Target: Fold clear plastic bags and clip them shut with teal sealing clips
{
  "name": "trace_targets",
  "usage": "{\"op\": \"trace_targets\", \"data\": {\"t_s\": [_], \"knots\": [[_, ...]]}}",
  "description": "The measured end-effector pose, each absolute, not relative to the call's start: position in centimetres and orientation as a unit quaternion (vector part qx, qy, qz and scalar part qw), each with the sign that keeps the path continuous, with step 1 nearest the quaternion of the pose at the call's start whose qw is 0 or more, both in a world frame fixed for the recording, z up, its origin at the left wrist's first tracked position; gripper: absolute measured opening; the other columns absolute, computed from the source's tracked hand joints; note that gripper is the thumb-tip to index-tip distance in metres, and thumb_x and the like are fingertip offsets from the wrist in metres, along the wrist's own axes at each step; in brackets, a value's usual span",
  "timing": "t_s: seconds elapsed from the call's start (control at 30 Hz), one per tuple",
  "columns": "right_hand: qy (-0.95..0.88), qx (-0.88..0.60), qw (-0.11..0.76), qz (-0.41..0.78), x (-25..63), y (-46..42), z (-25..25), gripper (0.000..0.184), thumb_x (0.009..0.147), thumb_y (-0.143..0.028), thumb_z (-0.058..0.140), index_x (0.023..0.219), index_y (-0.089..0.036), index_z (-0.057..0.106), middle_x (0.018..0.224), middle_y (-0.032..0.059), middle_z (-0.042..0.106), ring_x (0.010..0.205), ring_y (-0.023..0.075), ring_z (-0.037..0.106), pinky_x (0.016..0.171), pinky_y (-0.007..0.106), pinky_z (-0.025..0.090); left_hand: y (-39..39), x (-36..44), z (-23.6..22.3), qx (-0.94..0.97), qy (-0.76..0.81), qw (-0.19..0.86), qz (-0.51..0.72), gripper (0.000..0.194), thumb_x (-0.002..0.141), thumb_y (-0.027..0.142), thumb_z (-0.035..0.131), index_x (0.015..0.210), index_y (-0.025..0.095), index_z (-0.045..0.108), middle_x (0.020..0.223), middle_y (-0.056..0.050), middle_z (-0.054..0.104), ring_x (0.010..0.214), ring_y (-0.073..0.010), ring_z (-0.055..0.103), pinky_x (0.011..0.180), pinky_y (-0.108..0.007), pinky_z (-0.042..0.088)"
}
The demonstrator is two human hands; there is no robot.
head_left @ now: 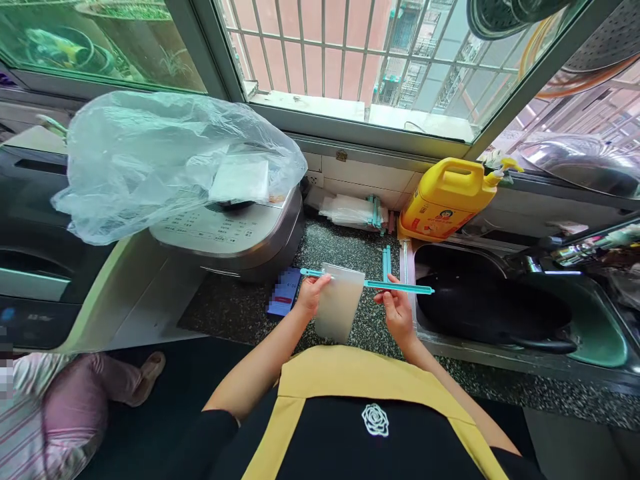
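My left hand (311, 295) is closed, pinching the upper left corner of a frosted plastic bag (340, 308) together with the left end of a teal bag-sealing strip (403, 287). The strip runs across the bag's top edge and sticks out well to the right. My right hand (397, 315) has its thumb and fingers around that projecting part. The bag hangs upright just above the speckled counter; whatever is inside does not show clearly. Two more teal strips (387, 261) lie on the counter just beyond my right hand.
A phone (283, 293) lies left of my left hand, before a rice cooker (225, 233) draped with a large clear plastic bag (150, 153). Packs of bags and strips (350, 211) lie by the wall. Right are a yellow pump jug (445, 203) and a sink holding a black wok (480, 303). Another person (75, 407) is lower left.
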State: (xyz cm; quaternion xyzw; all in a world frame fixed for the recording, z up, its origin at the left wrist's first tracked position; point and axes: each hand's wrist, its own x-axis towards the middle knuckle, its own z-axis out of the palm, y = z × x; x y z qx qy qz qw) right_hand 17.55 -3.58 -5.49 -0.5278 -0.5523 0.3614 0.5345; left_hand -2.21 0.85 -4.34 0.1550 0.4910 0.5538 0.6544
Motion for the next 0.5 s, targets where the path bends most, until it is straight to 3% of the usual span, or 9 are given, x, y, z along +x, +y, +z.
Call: {"op": "trace_targets", "data": {"t_s": [0.17,0.37,0.5], "knots": [[-0.613,-0.492,0.57,0.24,17.7,-4.2,-4.4,0.024,0.092,-0.031,0.048,0.11,-0.027,0.063,0.088,0.0041,0.064,0.065,0.0134,0.06,0.059,0.029,0.053,0.1,-1.2,-3.0,0.16,0.476,0.673,0.543,0.03,0.04,0.033,0.082,0.054,0.013,0.065,0.051,0.0,0.064,0.047,-0.0108,0.055,0.054,-0.024,0.043],[-0.691,-0.44,0.56,0.122,18.1,-4.3,-1.7,0.03,0.087,-0.013,0.052,0.11,-0.029,0.063,0.095,0.0044,0.061,0.084,0.0159,0.061,0.069,0.032,0.053,-0.6,-0.4,-1.2,0.186,0.463,0.68,0.537,0.029,0.041,0.033,0.082,0.055,0.013,0.066,0.053,-0.001,0.066,0.048,-0.0122,0.057,0.055,-0.025,0.046],[-0.699,-0.43,0.561,0.108,18.0,-4.5,0.0,0.026,0.087,-0.014,0.052,0.105,-0.029,0.065,0.094,0.0045,0.059,0.084,0.0163,0.059,0.068,0.032,0.052,-1.1,-0.2,-0.3,0.226,0.464,0.67,0.534,0.027,0.045,0.034,0.081,0.056,0.013,0.067,0.055,-0.002,0.066,0.05,-0.0128,0.057,0.056,-0.026,0.046]]}}
